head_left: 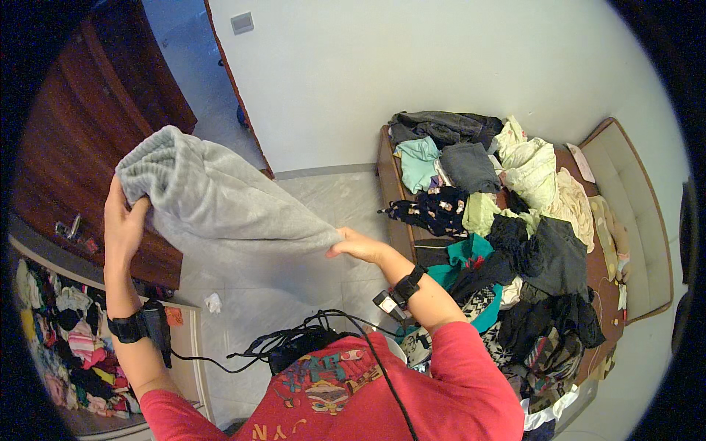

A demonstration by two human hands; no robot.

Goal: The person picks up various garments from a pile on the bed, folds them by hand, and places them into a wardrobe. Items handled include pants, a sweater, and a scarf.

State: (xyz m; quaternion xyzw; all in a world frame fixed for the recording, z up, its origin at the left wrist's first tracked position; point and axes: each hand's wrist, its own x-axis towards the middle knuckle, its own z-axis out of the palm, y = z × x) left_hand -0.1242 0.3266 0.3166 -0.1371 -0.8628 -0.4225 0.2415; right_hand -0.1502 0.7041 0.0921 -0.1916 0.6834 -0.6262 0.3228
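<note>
A light grey plush garment (237, 193) with a ribbed, gathered opening is stretched out in the air before me. My left hand (124, 220) grips the edge of the gathered end, the thumb on the near side and the fingers mostly hidden behind the fabric. At the other end my right hand (358, 245) pinches a corner of the cloth, so the garment tapers towards it. The lower part of the fabric is blurred. Each forearm carries a strapped-on device, and black cables (331, 314) run across my body.
On my right a bed (601, 314) with a padded headboard (634, 220) bears heaped clothes. Clothing fills an open-fronted cabinet (193, 336) on my left. A dark wooden door (110, 138) stands by the doorway. Crumpled white paper or cloth (213, 302) lies on the tiled floor (309, 193).
</note>
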